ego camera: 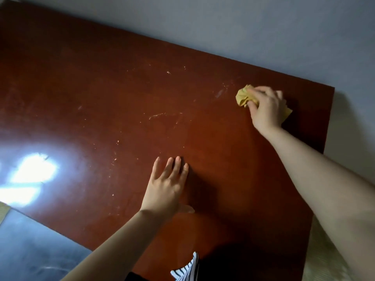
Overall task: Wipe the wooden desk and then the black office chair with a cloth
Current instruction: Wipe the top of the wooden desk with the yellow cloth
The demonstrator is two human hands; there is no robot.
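A reddish-brown wooden desk (121, 94) fills most of the view, its top marked with pale scratches and specks. My right hand (265, 106) grips a crumpled yellow cloth (244, 96) and holds it down on the desk near the far right corner. My left hand (168, 185) lies flat on the desk near the middle, fingers straight and slightly spread. The black office chair is not in view.
A pale wall (263, 27) runs along the desk's far edge. A bright glare (30, 173) reflects off the desk at the left. The floor (30, 250) shows at the lower left, and striped clothing (186, 270) at the bottom.
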